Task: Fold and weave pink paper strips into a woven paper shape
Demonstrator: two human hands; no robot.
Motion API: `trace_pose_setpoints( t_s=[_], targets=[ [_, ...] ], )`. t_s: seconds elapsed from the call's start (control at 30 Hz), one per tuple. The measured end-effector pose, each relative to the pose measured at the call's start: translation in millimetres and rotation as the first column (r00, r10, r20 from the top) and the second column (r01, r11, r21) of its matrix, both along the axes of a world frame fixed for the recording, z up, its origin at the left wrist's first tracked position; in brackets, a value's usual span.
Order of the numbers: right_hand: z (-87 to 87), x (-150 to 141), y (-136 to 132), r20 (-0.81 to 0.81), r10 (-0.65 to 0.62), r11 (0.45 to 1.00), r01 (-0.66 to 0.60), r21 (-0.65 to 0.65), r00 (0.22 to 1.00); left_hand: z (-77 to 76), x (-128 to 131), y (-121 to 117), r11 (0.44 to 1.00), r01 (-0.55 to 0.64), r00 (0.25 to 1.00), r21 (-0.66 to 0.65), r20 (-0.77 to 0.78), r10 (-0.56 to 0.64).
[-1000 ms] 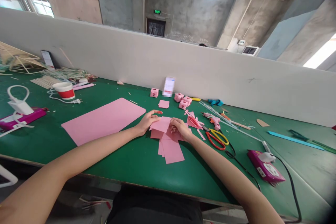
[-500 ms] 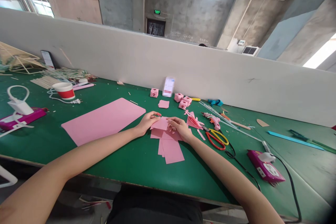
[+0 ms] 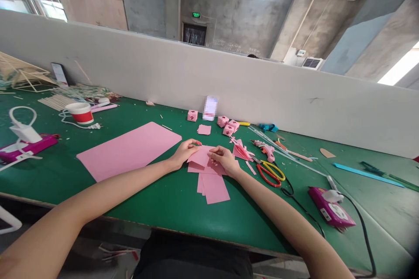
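Both my hands meet over a small pink paper square [image 3: 202, 155] near the middle of the green table [image 3: 157, 200]. My left hand [image 3: 184, 152] pinches its left edge with curled fingers. My right hand [image 3: 222, 160] grips its right side, fingers bent over the paper. The square lies tilted on top of a loose stack of pink paper pieces [image 3: 212, 185]. A big pink sheet [image 3: 129, 149] lies flat just left of my left hand.
Several small pink paper cubes [image 3: 228, 125] stand behind the hands. Scissors with red and yellow handles [image 3: 271, 171], a pink glue gun [image 3: 266, 149] and a pink power strip [image 3: 330, 209] with a black cable lie to the right. A red-banded cup [image 3: 80, 112] stands at left.
The hands have stayed in place. The small pink square between them has been turned and folded a little, its edge now raised more.
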State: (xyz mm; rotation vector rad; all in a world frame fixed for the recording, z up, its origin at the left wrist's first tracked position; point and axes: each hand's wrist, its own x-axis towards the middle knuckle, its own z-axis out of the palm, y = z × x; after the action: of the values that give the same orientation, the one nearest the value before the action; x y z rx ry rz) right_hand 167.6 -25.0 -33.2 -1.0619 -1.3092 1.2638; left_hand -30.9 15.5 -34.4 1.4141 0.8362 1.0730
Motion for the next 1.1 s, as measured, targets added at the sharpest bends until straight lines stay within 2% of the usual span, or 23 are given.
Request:
trace_pose_setpoints(
  t_s=[0.17,0.3,0.47,0.57,0.7,0.93,1.1],
  targets=[
    [-1.0,0.3,0.4,-0.012,0.002,1.0,-0.002,0.008,1.0,5.6,0.4,-0.6,0.997,-0.008,0.997,-0.075,0.074,0.014],
    [-1.8,0.7,1.8,-0.022,0.008,1.0,-0.008,0.006,1.0,9.5,-0.7,-0.9,0.979,0.078,0.982,-0.189,0.184,-0.043],
    [0.2,-1.2,0.3,-0.056,-0.01,1.0,0.009,-0.011,0.998,13.2,-0.7,-7.4,0.966,0.254,0.956,-0.048,0.164,-0.243],
    [0.7,-2.1,-0.7,-0.068,0.015,1.0,-0.016,-0.017,0.998,12.9,-0.5,-7.9,0.951,0.31,0.944,0.025,0.115,-0.31],
    [1.1,-2.0,-1.2,-0.048,0.015,1.0,-0.016,-0.01,0.999,11.4,-1.2,-5.9,0.946,0.313,0.947,0.087,0.053,-0.318],
    [5.9,-2.4,-3.6,-0.01,0.035,0.999,-0.035,-0.005,0.999,14.7,-2.0,-12.4,0.956,0.284,0.958,0.069,0.023,-0.287],
    [5.7,-1.0,-4.4,0.041,0.111,0.994,-0.112,0.009,0.993,15.2,-2.1,-14.8,0.946,0.308,0.951,0.103,-0.056,-0.304]
  ],
)
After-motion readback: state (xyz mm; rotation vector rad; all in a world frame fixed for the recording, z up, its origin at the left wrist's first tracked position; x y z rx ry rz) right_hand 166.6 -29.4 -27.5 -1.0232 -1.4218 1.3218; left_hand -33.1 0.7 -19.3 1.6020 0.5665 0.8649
